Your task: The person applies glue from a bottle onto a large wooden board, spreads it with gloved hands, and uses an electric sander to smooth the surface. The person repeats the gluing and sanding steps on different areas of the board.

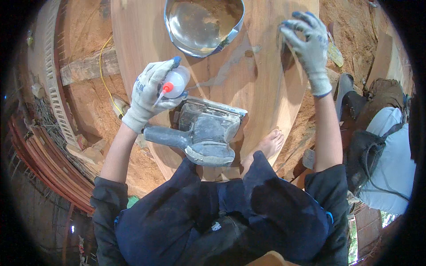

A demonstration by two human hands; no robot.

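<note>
Bottle (179,79) is hanging at 11 o'clock from sander (212,128), nozzle (167,88) pointing toward 7, axis running 1–7 | left hand (150,88) is gripping bottle | right hand (309,44) is hovering half-curled over board (275,84), contents unclear

- Left hand (153,86): gloved; over left side of board (142,26); fingers curled in a grip.
- Left forearm (119,155): bare, slanting up and inward.
- Right hand (308,44): gloved; at board's right edge, farther forward than left; fingers bent, thumb pointing left.
- Right forearm (328,128): bare, nearly straight ahead.
- Right foot (269,144): bare, near board's right edge.
</note>
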